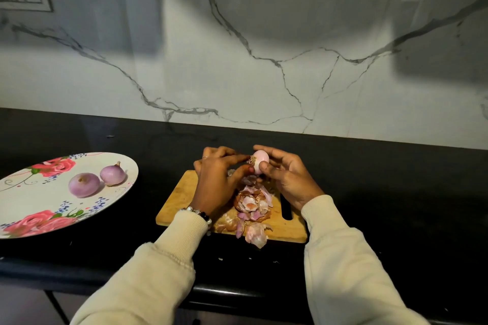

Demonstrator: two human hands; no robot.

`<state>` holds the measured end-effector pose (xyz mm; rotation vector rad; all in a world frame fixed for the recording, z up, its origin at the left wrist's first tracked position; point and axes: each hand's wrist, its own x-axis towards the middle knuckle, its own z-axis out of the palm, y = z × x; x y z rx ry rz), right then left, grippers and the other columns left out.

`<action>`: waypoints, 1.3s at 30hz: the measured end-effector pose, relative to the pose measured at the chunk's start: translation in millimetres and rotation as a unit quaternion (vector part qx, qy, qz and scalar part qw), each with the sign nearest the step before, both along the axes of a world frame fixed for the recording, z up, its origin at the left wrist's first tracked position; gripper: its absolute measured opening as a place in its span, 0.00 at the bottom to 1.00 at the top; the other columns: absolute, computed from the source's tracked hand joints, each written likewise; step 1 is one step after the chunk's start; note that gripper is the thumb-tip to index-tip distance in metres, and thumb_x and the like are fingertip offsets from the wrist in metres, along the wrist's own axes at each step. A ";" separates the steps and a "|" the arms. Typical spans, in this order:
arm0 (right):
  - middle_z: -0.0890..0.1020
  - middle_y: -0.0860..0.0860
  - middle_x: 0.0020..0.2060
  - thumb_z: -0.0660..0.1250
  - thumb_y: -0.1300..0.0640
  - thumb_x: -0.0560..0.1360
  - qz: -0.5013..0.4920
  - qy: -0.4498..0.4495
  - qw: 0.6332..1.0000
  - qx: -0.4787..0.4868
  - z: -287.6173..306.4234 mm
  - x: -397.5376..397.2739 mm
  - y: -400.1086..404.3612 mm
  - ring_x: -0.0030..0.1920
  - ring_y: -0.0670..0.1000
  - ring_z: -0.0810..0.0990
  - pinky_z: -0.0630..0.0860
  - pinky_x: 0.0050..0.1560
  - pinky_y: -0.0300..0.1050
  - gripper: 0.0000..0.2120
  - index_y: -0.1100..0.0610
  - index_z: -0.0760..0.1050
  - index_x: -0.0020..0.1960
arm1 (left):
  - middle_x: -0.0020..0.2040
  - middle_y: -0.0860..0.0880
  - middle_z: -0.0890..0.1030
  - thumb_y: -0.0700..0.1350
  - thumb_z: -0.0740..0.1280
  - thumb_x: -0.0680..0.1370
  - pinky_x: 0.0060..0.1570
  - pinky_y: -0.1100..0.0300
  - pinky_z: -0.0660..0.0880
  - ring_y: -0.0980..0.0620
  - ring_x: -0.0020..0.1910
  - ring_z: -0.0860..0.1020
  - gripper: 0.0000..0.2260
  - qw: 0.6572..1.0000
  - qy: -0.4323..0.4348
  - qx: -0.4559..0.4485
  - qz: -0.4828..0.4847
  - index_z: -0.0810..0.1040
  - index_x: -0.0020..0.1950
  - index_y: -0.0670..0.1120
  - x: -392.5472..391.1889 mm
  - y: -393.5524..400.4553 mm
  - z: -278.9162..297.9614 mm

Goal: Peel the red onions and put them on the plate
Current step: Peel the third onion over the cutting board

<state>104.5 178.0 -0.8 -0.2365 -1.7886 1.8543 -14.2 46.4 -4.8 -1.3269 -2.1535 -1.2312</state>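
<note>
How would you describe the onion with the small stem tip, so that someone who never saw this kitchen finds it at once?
Start from the black counter and look to its left end, where a floral plate with pink roses lies. Two peeled onions sit on it, side by side. The wanted onion is the farther one, to the right; it has a small pointed stem tip on top, while the other onion shows a flat cut end.

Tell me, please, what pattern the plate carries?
Pink-red roses with small blue flowers on the white plate, seen in the head view.

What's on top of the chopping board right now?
A heap of onion skins lies on the wooden board. Both hands, left and right, hold an onion above it, hiding the board's far part.
</note>
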 end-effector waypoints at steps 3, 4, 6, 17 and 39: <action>0.81 0.61 0.60 0.66 0.68 0.77 0.018 -0.002 1.000 0.016 -0.1 -0.2 -1.5 0.60 0.57 0.81 0.78 0.61 0.50 0.20 0.60 0.74 0.68 | 0.48 0.55 0.81 0.50 0.73 0.73 0.56 0.45 0.66 0.49 0.56 0.71 0.08 0.999 -0.023 0.022 -0.015 0.85 0.51 0.52 -1.6 0.7 -0.3; 0.81 0.61 0.60 0.66 0.68 0.77 0.020 -0.002 1.000 0.019 0.0 -0.3 -1.9 0.61 0.57 0.81 0.78 0.61 0.49 0.20 0.60 0.74 0.68 | 0.45 0.56 0.80 0.49 0.74 0.73 0.56 0.42 0.68 0.50 0.54 0.72 0.06 0.999 -0.039 0.034 -0.011 0.86 0.48 0.52 -1.8 0.6 0.1; 0.81 0.60 0.60 0.66 0.68 0.77 0.020 0.001 1.000 0.023 -0.5 -0.7 -1.9 0.62 0.56 0.81 0.78 0.62 0.49 0.20 0.61 0.73 0.69 | 0.41 0.58 0.78 0.47 0.75 0.72 0.54 0.40 0.69 0.51 0.52 0.72 0.03 0.997 -0.055 0.051 -0.007 0.85 0.45 0.50 -1.1 0.9 1.4; 0.81 0.62 0.60 0.66 0.68 0.78 0.005 -0.002 1.000 0.002 -0.8 -2.1 -2.4 0.62 0.60 0.80 0.76 0.65 0.56 0.18 0.59 0.75 0.67 | 0.51 0.55 0.80 0.45 0.65 0.80 0.51 0.56 0.55 0.55 0.56 0.69 0.06 0.997 -0.063 0.029 -0.020 0.82 0.49 0.50 4.1 1.1 3.2; 0.84 0.54 0.56 0.73 0.60 0.67 -0.026 0.038 0.999 -0.013 7.0 5.5 0.4 0.59 0.56 0.82 0.81 0.56 0.49 0.24 0.57 0.78 0.63 | 0.52 0.59 0.81 0.43 0.68 0.78 0.52 0.54 0.53 0.53 0.59 0.69 0.13 0.998 0.010 -0.002 0.054 0.81 0.57 0.60 5.9 -2.3 2.8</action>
